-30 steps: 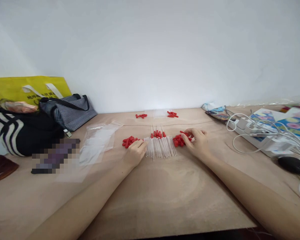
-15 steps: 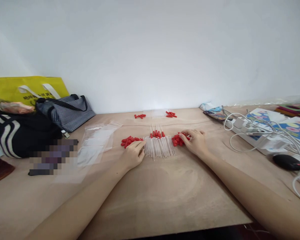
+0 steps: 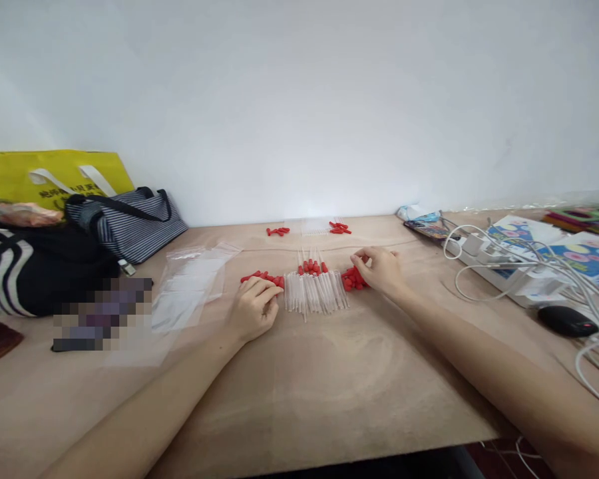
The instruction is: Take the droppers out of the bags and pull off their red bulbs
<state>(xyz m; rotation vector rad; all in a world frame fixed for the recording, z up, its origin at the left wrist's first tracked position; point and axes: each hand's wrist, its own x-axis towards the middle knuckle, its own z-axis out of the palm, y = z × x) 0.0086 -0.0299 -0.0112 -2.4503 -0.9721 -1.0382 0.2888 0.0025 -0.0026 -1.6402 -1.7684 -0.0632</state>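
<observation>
A row of clear glass dropper tubes (image 3: 317,294) lies side by side on the table. My left hand (image 3: 254,306) is at their left end, fingers curled over the near side of a pile of red rubber dropper bulbs (image 3: 262,276). Whatever its fingertips pinch is hidden. Just above a second pile of red bulbs (image 3: 354,279), right of the tubes, is my right hand (image 3: 379,269). Its thumb and fingers are drawn together, and I cannot make out what is between them. Behind the row, several tubes fitted with red bulbs (image 3: 312,267) lie pointing away from me.
At the back by the wall are more tubes (image 3: 315,226), with red bulbs (image 3: 278,231) to either side. Clear plastic bags (image 3: 187,286) lie left, near a striped bag (image 3: 134,223). A power strip (image 3: 504,273), white cables and a black mouse (image 3: 568,320) lie right.
My right hand has lifted off the right pile of bulbs, towards the back. My left hand has drawn slightly left and towards me. The view has shifted a little.
</observation>
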